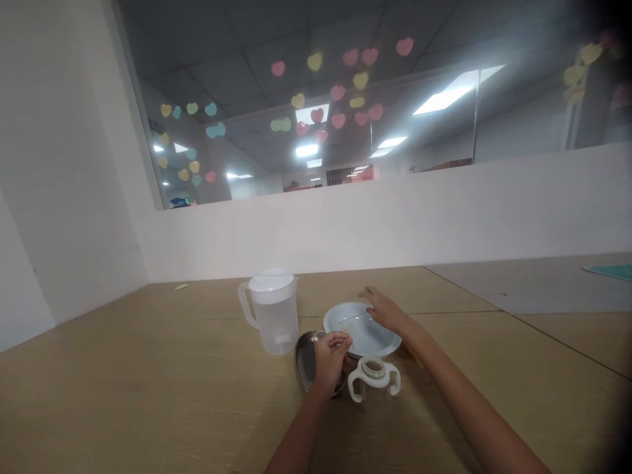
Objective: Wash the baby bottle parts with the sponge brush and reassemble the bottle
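My left hand is closed in a pinch over the right side of a round metal dish. A small pale, translucent piece shows just above its fingertips; what the pinch holds is unclear. Over the far right rim of a white bowl is my right hand, some fingers stretched out. From its thumb side a thin stick slants left across the bowl, seemingly held there. Nearer me stands a clear bottle with a white two-handled collar, its mouth uncovered.
A translucent lidded pitcher stands left of the dish, handle to the left. Something yellowish lies partly hidden beneath my right forearm. A small pale object rests far left on the wooden table. Behind are a low white wall and a window.
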`<action>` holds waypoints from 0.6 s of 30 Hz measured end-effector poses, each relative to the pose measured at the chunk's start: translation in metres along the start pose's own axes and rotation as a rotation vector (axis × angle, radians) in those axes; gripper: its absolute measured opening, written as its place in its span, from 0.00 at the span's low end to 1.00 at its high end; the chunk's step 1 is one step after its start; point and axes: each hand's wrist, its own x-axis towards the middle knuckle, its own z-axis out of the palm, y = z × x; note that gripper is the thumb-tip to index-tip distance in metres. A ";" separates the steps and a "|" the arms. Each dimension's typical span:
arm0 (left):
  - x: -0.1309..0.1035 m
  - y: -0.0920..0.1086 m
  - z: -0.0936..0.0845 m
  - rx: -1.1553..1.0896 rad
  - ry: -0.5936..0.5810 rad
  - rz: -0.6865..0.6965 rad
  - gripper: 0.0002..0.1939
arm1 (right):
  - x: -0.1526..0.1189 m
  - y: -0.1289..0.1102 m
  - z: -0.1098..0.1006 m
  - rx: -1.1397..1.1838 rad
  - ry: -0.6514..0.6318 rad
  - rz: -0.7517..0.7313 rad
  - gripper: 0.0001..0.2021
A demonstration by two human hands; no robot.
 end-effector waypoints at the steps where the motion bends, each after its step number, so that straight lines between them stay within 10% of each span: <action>1: 0.000 0.000 0.000 -0.001 -0.003 -0.001 0.18 | 0.000 0.006 0.001 -0.047 0.052 0.014 0.22; 5: 0.000 0.000 0.001 -0.007 -0.011 -0.001 0.18 | -0.002 0.015 -0.009 -0.136 0.199 0.079 0.19; 12: -0.002 0.000 0.004 -0.036 -0.037 -0.012 0.20 | -0.008 -0.036 -0.043 0.579 -0.467 -0.123 0.17; 18: -0.002 0.001 0.004 -0.046 -0.073 -0.011 0.22 | -0.008 -0.044 -0.024 0.887 -0.539 -0.040 0.25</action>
